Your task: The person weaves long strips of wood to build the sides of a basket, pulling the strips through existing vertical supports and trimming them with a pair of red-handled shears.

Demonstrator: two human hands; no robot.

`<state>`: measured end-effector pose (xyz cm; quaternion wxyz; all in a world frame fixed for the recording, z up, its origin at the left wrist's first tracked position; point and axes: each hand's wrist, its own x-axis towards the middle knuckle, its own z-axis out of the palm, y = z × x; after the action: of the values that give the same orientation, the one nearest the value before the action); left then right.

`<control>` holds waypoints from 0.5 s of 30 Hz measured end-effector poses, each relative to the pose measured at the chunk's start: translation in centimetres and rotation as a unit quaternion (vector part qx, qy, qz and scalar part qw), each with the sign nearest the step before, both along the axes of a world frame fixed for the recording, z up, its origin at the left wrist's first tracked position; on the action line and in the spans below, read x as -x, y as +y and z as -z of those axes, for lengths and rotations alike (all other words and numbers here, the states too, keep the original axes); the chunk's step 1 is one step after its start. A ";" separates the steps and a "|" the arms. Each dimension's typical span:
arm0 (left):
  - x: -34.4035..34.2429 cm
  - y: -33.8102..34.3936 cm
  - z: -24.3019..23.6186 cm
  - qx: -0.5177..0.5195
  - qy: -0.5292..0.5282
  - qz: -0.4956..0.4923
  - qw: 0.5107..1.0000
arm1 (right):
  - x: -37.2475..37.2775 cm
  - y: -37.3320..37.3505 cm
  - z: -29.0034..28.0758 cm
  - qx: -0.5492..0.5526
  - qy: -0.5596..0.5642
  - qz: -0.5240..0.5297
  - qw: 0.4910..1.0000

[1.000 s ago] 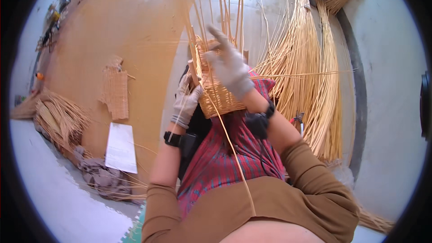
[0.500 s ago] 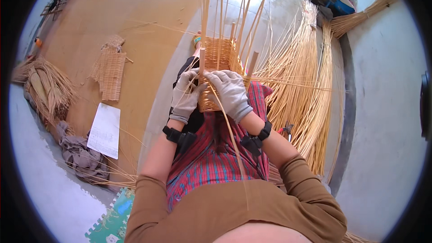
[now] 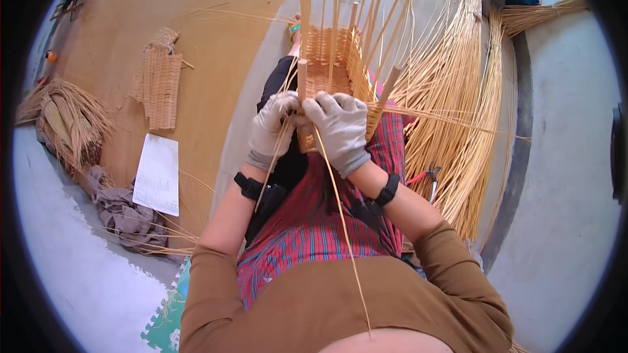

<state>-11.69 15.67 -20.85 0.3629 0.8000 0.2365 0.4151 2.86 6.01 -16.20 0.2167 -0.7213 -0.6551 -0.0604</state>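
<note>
A partly woven wicker basket (image 3: 326, 52) stands over my lap, with long upright strands and thick round wooden posts at its corners. My gloved left hand (image 3: 272, 129) is closed at the near left post (image 3: 302, 80), its fingers curled around thin wicker strands (image 3: 280, 140) that hang past the wrist. Against the near wall, my gloved right hand (image 3: 340, 129) pinches a long wicker strand (image 3: 340, 212), which runs down over my shirt. The fingertips of both hands almost meet beside the post, and they partly hide the weave there.
Long bundles of wicker strands (image 3: 451, 104) lie on the floor at right, with red-handled pliers (image 3: 432, 174) beside them. At left are a flat woven panel (image 3: 162, 88), a paper sheet (image 3: 157, 173), a grey cloth (image 3: 127, 216) and another bundle (image 3: 72, 121). A wall rises at right.
The basket and both hands sit slightly farther right in view, with more of the basket's inside showing. Strands now hang below my left hand, and the long strand under my right hand has straightened.
</note>
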 end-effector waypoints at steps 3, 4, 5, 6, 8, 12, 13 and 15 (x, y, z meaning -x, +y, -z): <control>-0.3 -0.4 0.8 0.093 -0.039 0.011 0.995 | 0.0 0.3 0.0 0.024 -0.004 -0.002 1.000; -0.5 -0.3 0.5 0.146 -0.042 0.001 0.988 | -0.1 0.4 -0.2 0.001 0.005 -0.010 1.000; -0.3 -1.0 0.2 0.201 -0.043 -0.007 0.979 | -0.1 0.1 -0.1 -0.022 0.014 -0.017 1.000; -0.5 -1.5 -0.1 0.249 -0.047 -0.007 0.967 | -0.5 -0.1 0.0 -0.051 0.015 -0.019 0.998; 0.0 -2.1 2.4 0.182 -0.053 -0.048 0.981 | -0.4 -1.1 1.5 -0.075 -0.029 -0.030 0.996; -0.1 -6.7 2.2 0.008 -0.008 -0.125 0.992 | -1.5 -8.3 -0.9 -0.014 0.294 -0.048 0.954; -1.7 -7.9 -0.6 -0.081 0.025 -0.054 0.995 | -3.5 -10.6 1.4 0.021 0.308 -0.033 0.951; -5.2 -10.5 -6.2 -0.060 0.066 0.038 0.995 | -5.4 -13.6 3.8 0.048 0.387 0.004 0.921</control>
<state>-6.50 5.14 -14.64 0.3135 0.8546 0.2041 0.3602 8.22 -7.63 -19.98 0.4175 -0.7009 -0.5194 0.2540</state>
